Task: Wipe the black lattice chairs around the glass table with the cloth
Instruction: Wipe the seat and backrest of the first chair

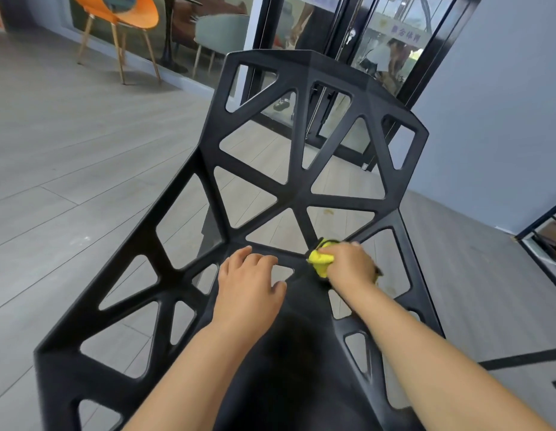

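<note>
Item: chair, black lattice, centre frame, wipe at the seat-back joint.
Your right hand grips the bunched yellow cloth on the struts at lower centre. Your left hand lies flat, fingers loosely spread, bracing the seat. Press firmly, follow each strut, and work round the cut-out edges. Writing: purple sign, upper right, too blurred to read. No brand seen.

Both hands rest on the black lattice chair; its backrest blocks ahead.
</note>
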The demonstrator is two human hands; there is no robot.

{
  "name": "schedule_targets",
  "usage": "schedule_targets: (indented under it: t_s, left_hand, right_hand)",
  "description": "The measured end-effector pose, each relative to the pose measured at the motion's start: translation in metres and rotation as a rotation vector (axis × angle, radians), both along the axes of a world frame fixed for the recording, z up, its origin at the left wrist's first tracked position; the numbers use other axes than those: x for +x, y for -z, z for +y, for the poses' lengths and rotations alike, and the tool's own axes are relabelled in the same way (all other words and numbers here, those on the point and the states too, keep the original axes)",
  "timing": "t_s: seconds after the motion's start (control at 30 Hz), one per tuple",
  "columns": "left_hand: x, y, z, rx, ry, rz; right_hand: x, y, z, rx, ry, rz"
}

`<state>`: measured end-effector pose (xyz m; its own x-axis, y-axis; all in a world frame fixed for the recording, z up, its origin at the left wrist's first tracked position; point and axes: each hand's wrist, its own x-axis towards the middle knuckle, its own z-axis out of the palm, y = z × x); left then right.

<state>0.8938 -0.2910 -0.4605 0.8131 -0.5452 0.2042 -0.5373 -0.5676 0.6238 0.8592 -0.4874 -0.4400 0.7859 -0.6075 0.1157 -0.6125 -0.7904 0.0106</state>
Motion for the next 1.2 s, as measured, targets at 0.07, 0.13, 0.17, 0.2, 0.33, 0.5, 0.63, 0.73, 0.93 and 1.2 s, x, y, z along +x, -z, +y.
schedule_targets:
  t_s: [0.07,0.13,0.17,0.2,0.33,0.5,0.63,0.73,0.93,1.2]
  left_hand:
    - [0.003,-0.003,0.001,-0.025,-0.016,0.007]
    - [0.006,-0.005,0.003,-0.042,-0.036,-0.004]
    - [0.008,-0.006,0.004,-0.046,-0.043,-0.008]
    - [0.009,-0.006,0.005,-0.049,-0.047,-0.008]
    - [0.015,-0.007,0.013,-0.058,-0.070,0.009]
    - [0.022,-0.002,0.017,-0.043,-0.096,0.018]
    - [0.024,-0.003,0.012,-0.036,-0.099,0.013]
    - [0.022,-0.004,0.008,-0.032,-0.097,0.017]
    - [0.022,-0.008,0.006,-0.078,-0.170,0.040]
    - [0.031,-0.026,-0.001,-0.173,-0.252,0.004]
  right_hand:
    - [0.000,-0.016,-0.014,-0.124,-0.025,-0.296]
    - [0.005,-0.024,-0.028,-0.185,-0.017,-0.604]
    - [0.008,-0.023,-0.031,-0.184,0.008,-0.709]
    - [0.013,-0.020,-0.032,-0.166,0.049,-0.819]
    - [0.045,-0.014,-0.015,-0.033,0.118,-1.320]
    - [0.104,-0.002,0.011,-0.082,-0.078,-0.895]
    - [0.109,0.043,0.047,-0.126,-0.232,-0.678]
    - [0.101,0.061,0.050,0.128,-0.259,-0.527]
    - [0.129,-0.023,0.023,-0.175,-0.460,-1.036]
    - [0.144,-0.033,0.021,-0.347,-0.355,-0.633]
